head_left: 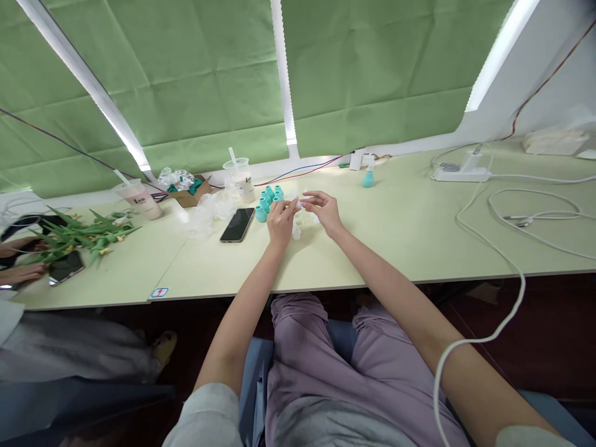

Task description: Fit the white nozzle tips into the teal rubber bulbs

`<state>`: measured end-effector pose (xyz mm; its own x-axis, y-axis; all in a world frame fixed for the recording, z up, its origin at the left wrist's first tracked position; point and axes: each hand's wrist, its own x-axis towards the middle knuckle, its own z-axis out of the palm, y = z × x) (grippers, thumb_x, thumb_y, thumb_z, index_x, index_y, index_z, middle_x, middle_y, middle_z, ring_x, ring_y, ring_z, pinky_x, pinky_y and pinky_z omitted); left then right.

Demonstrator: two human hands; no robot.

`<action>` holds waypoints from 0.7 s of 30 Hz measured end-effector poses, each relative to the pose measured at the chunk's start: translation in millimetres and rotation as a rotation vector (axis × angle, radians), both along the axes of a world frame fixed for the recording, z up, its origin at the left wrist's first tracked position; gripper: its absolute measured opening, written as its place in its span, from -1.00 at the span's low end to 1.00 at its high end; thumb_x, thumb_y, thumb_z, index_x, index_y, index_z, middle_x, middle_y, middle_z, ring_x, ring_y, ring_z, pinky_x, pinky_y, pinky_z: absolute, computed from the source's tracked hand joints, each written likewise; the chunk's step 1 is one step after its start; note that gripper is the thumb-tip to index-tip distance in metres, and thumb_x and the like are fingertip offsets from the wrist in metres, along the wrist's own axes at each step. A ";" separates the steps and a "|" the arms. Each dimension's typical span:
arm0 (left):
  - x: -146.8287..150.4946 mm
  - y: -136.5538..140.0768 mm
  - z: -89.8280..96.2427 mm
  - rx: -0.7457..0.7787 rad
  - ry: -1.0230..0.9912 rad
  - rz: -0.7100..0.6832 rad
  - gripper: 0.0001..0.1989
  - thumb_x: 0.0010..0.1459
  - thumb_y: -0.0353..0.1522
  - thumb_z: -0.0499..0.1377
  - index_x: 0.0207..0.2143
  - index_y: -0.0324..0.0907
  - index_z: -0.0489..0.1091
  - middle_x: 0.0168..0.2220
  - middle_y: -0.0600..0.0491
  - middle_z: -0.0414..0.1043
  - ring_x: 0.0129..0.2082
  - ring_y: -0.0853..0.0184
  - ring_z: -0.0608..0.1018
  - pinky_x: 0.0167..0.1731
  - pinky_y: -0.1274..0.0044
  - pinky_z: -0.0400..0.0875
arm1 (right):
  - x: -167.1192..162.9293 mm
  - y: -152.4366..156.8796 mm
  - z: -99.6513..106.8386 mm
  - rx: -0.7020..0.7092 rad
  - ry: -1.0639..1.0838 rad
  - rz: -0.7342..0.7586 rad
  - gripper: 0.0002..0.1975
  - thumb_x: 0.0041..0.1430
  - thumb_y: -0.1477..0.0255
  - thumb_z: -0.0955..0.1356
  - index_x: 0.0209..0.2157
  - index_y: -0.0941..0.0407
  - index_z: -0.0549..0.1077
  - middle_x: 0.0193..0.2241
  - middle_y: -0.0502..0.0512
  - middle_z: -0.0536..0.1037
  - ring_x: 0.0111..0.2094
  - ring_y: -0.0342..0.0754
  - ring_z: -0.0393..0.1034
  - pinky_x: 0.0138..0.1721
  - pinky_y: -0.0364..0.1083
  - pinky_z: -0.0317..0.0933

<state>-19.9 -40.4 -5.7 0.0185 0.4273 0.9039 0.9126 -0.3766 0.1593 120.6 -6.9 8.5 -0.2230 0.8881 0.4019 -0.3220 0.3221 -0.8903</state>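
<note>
- The black phone (237,225) lies flat on the table (382,248), screen up.
- To the right of the phone, the left hand (280,222) has its fingers bent and drawn together at a small white piece (298,203); they seem to pinch it, though the grip is partly hidden.
- Farther right of the phone, the right hand (323,212) meets the same white piece from the other side, thumb and forefinger closing toward it. Which fingertips press on it is too small to tell.
- The white piece is between the two hands, right of the phone and above the table.
- Just right of the phone and partly beyond it, a cluster of teal bottles (263,202) stands beside the left hand.
- Well to the right of the phone, past the hands, one teal bottle with a white top (368,179) stands apart.
- Left of the phone is a crumpled clear bag (205,214); beyond the phone stands a plastic cup with a straw (244,181).
- Far left of the phone, a co-worker's hands (25,273) are near green-stemmed flowers (93,233) and another phone (66,267).
</note>
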 end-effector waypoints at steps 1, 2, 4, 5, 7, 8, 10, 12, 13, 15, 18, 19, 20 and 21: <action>0.1 0.1 0.1 -0.004 -0.003 -0.002 -0.69 0.27 -0.21 0.01 -0.13 -0.09 0.49 -0.37 -0.03 0.42 -0.31 0.33 0.41 -0.27 0.50 0.26 | -1.0 -0.9 -0.2 -0.005 0.001 -0.005 -0.52 -0.22 0.19 0.48 -0.25 0.16 0.45 -0.37 0.07 0.55 -0.30 -0.14 0.45 -0.17 -0.11 0.35; 0.1 0.1 0.2 -0.010 -0.005 -0.006 -0.68 0.27 -0.21 0.01 -0.13 -0.10 0.49 -0.36 -0.03 0.42 -0.31 0.33 0.42 -0.27 0.50 0.26 | -2.0 -1.4 -0.3 -0.013 0.003 -0.009 -0.52 -0.22 0.18 0.48 -0.26 0.15 0.45 -0.36 0.07 0.55 -0.30 -0.15 0.44 -0.19 -0.12 0.36; 0.2 0.3 0.5 -0.025 -0.007 -0.013 -0.68 0.27 -0.20 0.00 -0.13 -0.10 0.49 -0.36 -0.04 0.42 -0.30 0.33 0.42 -0.27 0.50 0.26 | -2.9 -0.2 -0.1 -0.033 0.013 -0.019 -0.52 -0.21 0.15 0.46 -0.26 0.14 0.42 -0.34 0.07 0.55 -0.30 -0.16 0.44 -0.22 -0.14 0.37; 0.1 0.3 0.5 -0.027 -0.005 -0.016 -0.67 0.27 -0.20 0.00 -0.13 -0.10 0.49 -0.36 -0.04 0.42 -0.31 0.32 0.42 -0.27 0.49 0.26 | -2.0 2.0 0.4 -0.041 0.024 -0.032 -0.52 -0.20 0.15 0.46 -0.26 0.14 0.41 -0.32 0.07 0.54 -0.30 -0.16 0.44 -0.23 -0.14 0.37; -0.3 0.5 0.6 -0.027 -0.001 -0.022 -0.67 0.27 -0.20 0.00 -0.13 -0.10 0.49 -0.36 -0.04 0.42 -0.31 0.32 0.42 -0.28 0.49 0.26 | 3.7 10.1 1.9 -0.051 0.054 -0.093 -0.54 -0.15 0.15 0.43 -0.24 0.14 0.40 -0.28 0.08 0.54 -0.32 -0.19 0.44 -0.23 -0.14 0.37; -0.7 0.6 0.6 -0.028 -0.001 -0.023 -0.68 0.27 -0.20 0.00 -0.13 -0.10 0.49 -0.36 -0.04 0.42 -0.31 0.32 0.42 -0.28 0.49 0.26 | 8.6 15.9 2.6 -0.054 0.066 -0.142 -0.56 -0.12 0.16 0.42 -0.23 0.14 0.39 -0.26 0.09 0.53 -0.33 -0.20 0.43 -0.23 -0.14 0.37; -1.7 1.0 0.6 -0.039 -0.010 -0.023 -0.68 0.27 -0.20 0.00 -0.12 -0.10 0.49 -0.34 -0.04 0.43 -0.29 0.31 0.42 -0.27 0.47 0.27 | 21.6 29.4 2.2 -0.051 0.057 -0.267 -0.62 -0.05 0.20 0.38 -0.23 0.14 0.38 -0.28 0.08 0.53 -0.36 -0.21 0.43 -0.23 -0.15 0.37; -2.7 1.6 0.6 -0.055 -0.025 -0.023 -0.68 0.29 -0.22 -0.02 -0.11 -0.09 0.48 -0.31 -0.05 0.43 -0.27 0.30 0.42 -0.27 0.47 0.28 | 35.5 43.1 -2.7 -0.027 -0.012 -0.386 -0.71 -0.02 0.28 0.36 -0.28 0.17 0.39 -0.38 0.06 0.51 -0.40 -0.21 0.42 -0.25 -0.15 0.37; -3.1 2.0 0.7 -0.062 -0.034 -0.023 -0.67 0.29 -0.22 -0.03 -0.11 -0.08 0.48 -0.30 -0.05 0.43 -0.26 0.30 0.42 -0.27 0.47 0.28 | 41.4 49.3 -7.1 -0.015 -0.078 -0.426 -0.76 -0.02 0.32 0.35 -0.32 0.18 0.39 -0.43 0.05 0.49 -0.43 -0.21 0.41 -0.27 -0.15 0.36; -3.5 2.8 0.8 -0.074 -0.047 -0.023 -0.66 0.29 -0.22 -0.04 -0.11 -0.09 0.48 -0.30 -0.05 0.42 -0.26 0.30 0.41 -0.27 0.47 0.29 | 49.7 59.1 -19.0 -0.013 -0.271 -0.450 -0.86 -0.03 0.41 0.33 -0.41 0.20 0.40 -0.52 0.03 0.45 -0.50 -0.22 0.36 -0.31 -0.13 0.35; -3.4 3.6 1.2 -0.079 -0.054 -0.023 -0.66 0.28 -0.20 -0.02 -0.12 -0.11 0.48 -0.32 -0.05 0.41 -0.27 0.30 0.40 -0.27 0.47 0.28 | 55.0 67.4 -36.7 -0.053 -0.539 -0.438 -0.91 -0.04 0.51 0.31 -0.46 0.23 0.43 -0.56 0.04 0.42 -0.53 -0.21 0.31 -0.31 -0.10 0.33; -3.4 3.8 1.3 -0.078 -0.054 -0.025 -0.67 0.28 -0.20 -0.02 -0.12 -0.11 0.48 -0.33 -0.05 0.41 -0.27 0.29 0.40 -0.27 0.47 0.28 | 56.2 68.6 -40.3 -0.054 -0.595 -0.453 -0.91 -0.04 0.52 0.30 -0.46 0.24 0.44 -0.55 0.07 0.43 -0.51 -0.19 0.32 -0.29 -0.09 0.32; -3.4 3.9 1.4 -0.079 -0.054 -0.030 -0.67 0.27 -0.20 -0.01 -0.12 -0.11 0.48 -0.33 -0.06 0.42 -0.27 0.29 0.40 -0.27 0.46 0.28 | 57.7 69.1 -42.3 -0.029 -0.644 -0.477 -0.89 -0.03 0.52 0.29 -0.45 0.24 0.45 -0.52 0.10 0.44 -0.48 -0.17 0.33 -0.27 -0.07 0.32; -3.5 4.0 1.5 -0.082 -0.053 -0.036 -0.67 0.27 -0.20 -0.01 -0.13 -0.11 0.48 -0.32 -0.06 0.42 -0.26 0.28 0.41 -0.27 0.46 0.28 | 59.8 69.1 -42.4 0.006 -0.689 -0.510 -0.87 -0.01 0.52 0.28 -0.44 0.24 0.46 -0.49 0.13 0.46 -0.44 -0.15 0.34 -0.23 -0.06 0.31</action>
